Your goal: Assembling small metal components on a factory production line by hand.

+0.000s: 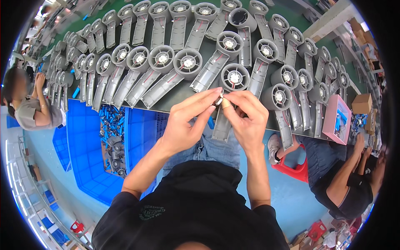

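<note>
My left hand (187,121) and my right hand (248,118) meet at the table's near edge. Both are closed, fingertips pinching a small part (218,100) with a shiny, pale surface. Its exact kind is too small to make out. Just below the left fingers shows a blue cylinder (211,123), like a battery cell; whether it is joined to the part is hidden. Right behind my fingertips lies a grey handheld fan housing (235,76), its round ring facing up. Its open handle shell (222,128) runs toward me beneath my hands.
Rows of similar grey fan housings (161,57) cover the dark green table. At left stands a blue bin (89,154) beside heaped blue cells (111,125). A pink box (336,121) sits at the right edge. People sit at both sides; a red stool (296,164) is at right.
</note>
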Tool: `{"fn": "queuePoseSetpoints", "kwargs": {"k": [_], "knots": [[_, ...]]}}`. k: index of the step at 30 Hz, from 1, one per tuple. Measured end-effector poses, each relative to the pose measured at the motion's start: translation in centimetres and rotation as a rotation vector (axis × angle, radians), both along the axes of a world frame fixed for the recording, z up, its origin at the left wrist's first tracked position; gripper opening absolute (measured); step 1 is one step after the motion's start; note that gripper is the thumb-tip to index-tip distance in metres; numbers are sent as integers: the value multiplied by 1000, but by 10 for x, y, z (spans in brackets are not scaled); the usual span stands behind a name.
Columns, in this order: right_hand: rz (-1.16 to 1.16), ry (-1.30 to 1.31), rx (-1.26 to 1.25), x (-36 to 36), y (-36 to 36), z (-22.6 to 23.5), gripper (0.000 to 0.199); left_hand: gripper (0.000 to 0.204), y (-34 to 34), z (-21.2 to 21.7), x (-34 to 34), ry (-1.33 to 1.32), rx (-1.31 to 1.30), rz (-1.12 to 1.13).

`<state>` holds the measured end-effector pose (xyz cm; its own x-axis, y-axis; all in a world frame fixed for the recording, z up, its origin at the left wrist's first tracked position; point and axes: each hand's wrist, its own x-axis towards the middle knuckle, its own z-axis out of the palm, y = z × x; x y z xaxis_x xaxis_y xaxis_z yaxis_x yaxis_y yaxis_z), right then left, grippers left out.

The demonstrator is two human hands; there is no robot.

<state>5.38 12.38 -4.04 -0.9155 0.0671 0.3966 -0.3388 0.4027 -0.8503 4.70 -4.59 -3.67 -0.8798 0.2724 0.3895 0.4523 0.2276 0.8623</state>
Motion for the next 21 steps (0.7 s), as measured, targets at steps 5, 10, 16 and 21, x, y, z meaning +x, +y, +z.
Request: {"fn": "queuePoseSetpoints", "kwargs": {"k": [5,10,16,21], "knots": [[-37,54,40,-1,-5,-2,12,34,2,-2,3,-42,13,35],[7,67,20,-4,2,-5,14,33,0,0,0,-25,-9,-27],[-9,162,106,-6,1,-8,14,32,0,-6,-2,-51,33,-35],[57,232,228,-11,8,-6,15,32,-7,1,-9,29,-88,-69]]}}
